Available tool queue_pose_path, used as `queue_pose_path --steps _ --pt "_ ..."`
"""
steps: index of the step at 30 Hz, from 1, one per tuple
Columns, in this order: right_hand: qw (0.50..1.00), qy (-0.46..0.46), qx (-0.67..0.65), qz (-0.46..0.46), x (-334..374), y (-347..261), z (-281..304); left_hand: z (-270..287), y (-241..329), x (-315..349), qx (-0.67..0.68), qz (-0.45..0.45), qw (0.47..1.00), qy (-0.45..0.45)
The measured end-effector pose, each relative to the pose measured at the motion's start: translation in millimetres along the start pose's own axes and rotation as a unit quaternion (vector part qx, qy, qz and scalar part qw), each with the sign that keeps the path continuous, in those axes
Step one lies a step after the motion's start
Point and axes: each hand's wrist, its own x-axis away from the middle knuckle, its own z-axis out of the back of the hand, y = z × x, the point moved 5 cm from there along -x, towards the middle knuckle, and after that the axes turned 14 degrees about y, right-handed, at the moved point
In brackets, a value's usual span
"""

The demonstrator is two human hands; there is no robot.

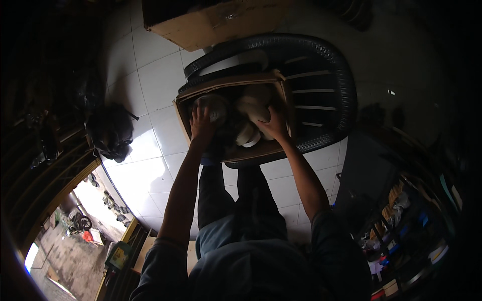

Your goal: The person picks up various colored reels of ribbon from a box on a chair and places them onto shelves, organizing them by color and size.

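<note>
Both of the person's hands are working down in the open cardboard box (231, 84) here, and that box is resting on the black chair (347, 90), its side lying against the slatted part. The left hand (201, 123) is lying over a rounded greyish thing (217, 109) near the box's left wall, and its fingers are spreading apart across the top, not pinching. Over on the other side, the right hand (273, 125) is touching a pale, smooth, rounded thing (252, 109), its thumb standing away from the forefinger; the other fingers are hiding in shadow, so I can't tell whether they're gripping. Just below, between the two hands, a pale piece with a whiter rim (248, 135) is lying inside the same box, and it's too dim to make out what it is.

The person is standing right up close, dark trousers (216, 195) showing beneath the box. Beyond the chair, a larger cardboard box (221, 27) is sitting near its far edge. Off to the left, a bulky black bundle (109, 131) is lying on the white tiled floor (154, 90), and sunlight is falling brightly beside it. Down to the right, mixed clutter (394, 241) is crowding the shadows.
</note>
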Motion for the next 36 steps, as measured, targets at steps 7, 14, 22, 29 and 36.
queue_pose_path --steps 7,14,22,29,36 --pt "0.997 0.040 -0.024 -0.065 27 -9 37 -7 -17 21 0.027 -0.014 0.999 -0.012" --pt "0.981 0.099 -0.140 -0.091 21 -20 86 -18 -38 38 0.069 -0.050 0.996 0.005" --pt "0.926 0.123 -0.294 -0.202 57 -71 153 24 55 36 0.384 0.064 0.915 -0.103" --pt "0.890 0.097 -0.391 -0.212 110 -131 178 112 107 53 0.631 0.230 0.708 -0.216" --pt "0.802 0.085 -0.562 -0.183 159 -186 176 288 157 83 0.553 0.035 0.830 -0.067"
